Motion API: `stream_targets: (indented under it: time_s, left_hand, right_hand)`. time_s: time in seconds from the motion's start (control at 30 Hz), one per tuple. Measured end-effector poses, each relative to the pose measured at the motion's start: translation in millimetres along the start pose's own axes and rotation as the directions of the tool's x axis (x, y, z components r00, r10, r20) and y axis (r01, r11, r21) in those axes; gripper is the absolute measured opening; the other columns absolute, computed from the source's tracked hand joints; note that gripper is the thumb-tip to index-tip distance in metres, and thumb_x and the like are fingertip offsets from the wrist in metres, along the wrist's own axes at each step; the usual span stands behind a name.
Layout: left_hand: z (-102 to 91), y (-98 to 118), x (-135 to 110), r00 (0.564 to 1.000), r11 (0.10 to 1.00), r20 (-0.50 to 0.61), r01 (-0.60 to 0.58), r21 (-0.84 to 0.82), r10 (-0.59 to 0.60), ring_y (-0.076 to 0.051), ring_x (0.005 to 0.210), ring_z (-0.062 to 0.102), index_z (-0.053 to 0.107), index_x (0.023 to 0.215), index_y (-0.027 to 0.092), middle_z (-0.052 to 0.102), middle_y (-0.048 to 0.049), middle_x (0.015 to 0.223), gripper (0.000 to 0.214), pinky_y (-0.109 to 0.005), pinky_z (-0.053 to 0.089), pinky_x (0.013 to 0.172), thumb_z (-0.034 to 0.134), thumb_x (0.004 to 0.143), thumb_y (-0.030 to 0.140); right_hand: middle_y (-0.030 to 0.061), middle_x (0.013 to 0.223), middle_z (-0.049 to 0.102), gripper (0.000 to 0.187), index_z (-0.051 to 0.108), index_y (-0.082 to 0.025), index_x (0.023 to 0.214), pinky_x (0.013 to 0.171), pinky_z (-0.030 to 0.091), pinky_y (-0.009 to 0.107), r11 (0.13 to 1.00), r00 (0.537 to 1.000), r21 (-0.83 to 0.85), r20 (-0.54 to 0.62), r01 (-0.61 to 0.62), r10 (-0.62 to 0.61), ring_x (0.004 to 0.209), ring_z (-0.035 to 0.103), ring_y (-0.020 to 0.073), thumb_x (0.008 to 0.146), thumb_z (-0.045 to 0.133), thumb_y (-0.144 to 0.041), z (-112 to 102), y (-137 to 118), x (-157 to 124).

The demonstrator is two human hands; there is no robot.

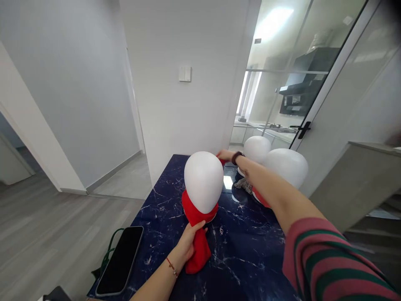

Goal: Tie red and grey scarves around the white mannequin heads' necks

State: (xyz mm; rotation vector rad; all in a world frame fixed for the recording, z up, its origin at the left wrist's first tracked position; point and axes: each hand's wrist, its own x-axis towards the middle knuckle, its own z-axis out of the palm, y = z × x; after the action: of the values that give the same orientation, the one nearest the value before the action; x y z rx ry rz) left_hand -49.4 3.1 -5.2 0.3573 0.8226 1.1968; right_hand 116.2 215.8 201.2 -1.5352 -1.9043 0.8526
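Note:
A white mannequin head (203, 179) stands upright on the dark blue marbled table (241, 251). Around its neck runs a red scarf (198, 255), one end hanging down at the front onto the table. My left hand (189, 239) is closed on that front part, thumb across the cloth just below the head. Reaching behind the head on its right side, my right hand (226, 156) grips another part of the red scarf, of which only a small bit shows by the fingers. The stretch of cloth behind the head is hidden.
Two more white mannequin heads (286, 167) stand at the table's right, partly behind my right forearm, with red cloth and a grey patterned cloth (243, 184) near them. A black phone (120, 261) with a green cord lies at the left edge. Behind are a wall and a glass door.

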Motion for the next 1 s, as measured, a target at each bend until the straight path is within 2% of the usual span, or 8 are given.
stream_targets:
  time_s: [0.13,0.23,0.3,0.4,0.5,0.63,0.8,1.0]
  left_hand:
    - [-1.6,-2.5,3.4,0.999,1.0,-0.051,-0.009,-0.021,0.007,-0.013,0.073,0.064,0.06,0.101,0.018,0.067,-0.0057,0.106,0.042,-0.027,0.054,0.075,0.077,0.063,0.02]
    - [-1.5,-2.5,4.6,0.995,1.0,-0.099,0.023,-0.018,-0.025,-0.014,0.067,0.065,0.06,0.1,0.018,0.069,-0.0053,0.096,0.039,-0.027,0.055,0.065,0.075,0.066,0.027]
    - [-0.8,-1.2,4.6,0.99,0.999,-0.132,0.049,-0.019,-0.051,-0.016,0.063,0.065,0.059,0.1,0.019,0.07,-0.0038,0.088,0.037,-0.027,0.054,0.058,0.073,0.068,0.032]
    - [0.0,1.2,4.1,0.988,0.997,-0.138,0.071,-0.018,-0.073,-0.017,0.062,0.066,0.059,0.1,0.019,0.069,-0.0024,0.08,0.037,-0.028,0.052,0.053,0.071,0.07,0.037]
    - [0.0,2.8,3.0,0.989,0.996,-0.12,0.088,0.001,-0.087,-0.018,0.062,0.066,0.059,0.099,0.018,0.069,-0.0023,0.076,0.035,-0.027,0.051,0.049,0.069,0.071,0.037]
    - [0.6,3.6,0.5,0.994,0.996,-0.068,0.088,0.0,-0.088,-0.016,0.062,0.066,0.06,0.093,0.015,0.069,-0.003,0.074,0.025,-0.025,0.053,0.057,0.07,0.071,0.021]
    - [1.2,7.1,-9.3,0.99,0.99,0.055,0.133,-0.036,-0.131,-0.016,0.062,0.066,0.06,0.085,0.01,0.07,-0.007,0.072,0.01,-0.027,0.054,0.065,0.057,0.076,0.01]
    - [-13.5,15.1,-37.0,0.979,0.97,0.169,0.073,0.232,-0.114,-0.02,0.056,0.065,0.063,0.078,0.007,0.069,-0.0104,0.064,0.009,-0.031,0.053,0.06,0.058,0.076,0.015]
  right_hand:
    - [0.0084,0.065,0.066,0.014,0.068,-0.003,0.079,0.06,0.045,0.018,0.986,0.985,0.064,-0.077,-0.152,0.157,0.056,0.058,0.0097,0.075,0.057,-0.01,-12.0,81.8,-54.9]
    - [0.0104,0.08,0.069,0.025,0.068,-0.008,0.093,0.063,0.049,0.023,0.972,0.981,0.149,-0.038,-0.182,0.189,0.067,0.063,0.0154,0.076,0.059,-0.024,-15.4,118.7,-121.6]
    - [0.0103,0.098,0.067,0.036,0.064,-0.012,0.106,0.074,0.049,0.026,0.939,0.982,0.311,0.163,-0.147,0.1,0.084,0.063,0.0185,0.075,0.061,-0.031,-13.2,131.0,-173.8]
    - [0.0074,0.107,0.065,0.056,0.051,-0.019,0.124,0.078,0.049,0.03,0.902,0.884,0.343,0.461,-0.261,0.08,0.092,0.062,0.02,0.072,0.066,-0.034,-3.5,136.0,-246.7]
    - [0.0054,0.094,0.067,0.051,0.055,-0.017,0.116,0.08,0.046,0.029,0.91,0.843,0.306,0.531,-0.279,0.08,0.088,0.061,0.0186,0.071,0.068,-0.035,15.7,132.8,-293.1]
    - [0.0048,0.086,0.066,0.03,0.06,-0.015,0.093,0.066,0.043,0.025,0.862,0.887,0.438,0.462,-0.254,0.027,0.07,0.058,0.0133,0.077,0.061,-0.04,60.9,121.1,-304.0]
    - [0.0037,0.078,0.064,0.033,0.055,-0.014,0.085,0.059,0.041,0.024,0.73,0.876,0.658,0.446,-0.183,-0.183,0.059,0.055,0.0103,0.077,0.06,-0.046,132.0,97.1,-270.7]
    - [0.001,0.068,0.061,0.034,0.055,-0.015,0.079,0.059,0.042,0.025,0.713,0.907,0.699,0.272,0.044,-0.323,0.056,0.054,0.0103,0.079,0.058,-0.049,182.9,89.7,-243.3]
